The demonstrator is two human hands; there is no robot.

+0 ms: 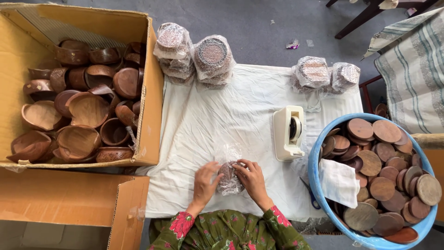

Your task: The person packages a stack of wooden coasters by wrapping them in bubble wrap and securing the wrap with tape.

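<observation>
My left hand (205, 182) and my right hand (252, 178) both grip a small round wooden piece in a clear plastic bag (230, 176), pressed down on the white cloth (217, 115) near its front edge. The bag's loose top stands up between my fingers. A white tape dispenser (288, 133) stands just to the right of my hands.
A cardboard box (148, 92) of wooden bowls sits at the left. A blue tub (319, 185) of round wooden lids with a white cloth on its rim stands at the right. Bagged wooden stacks (212, 58) and more bagged wooden stacks (323, 74) line the far edge. Blue scissors (311, 193) lie beside the tub.
</observation>
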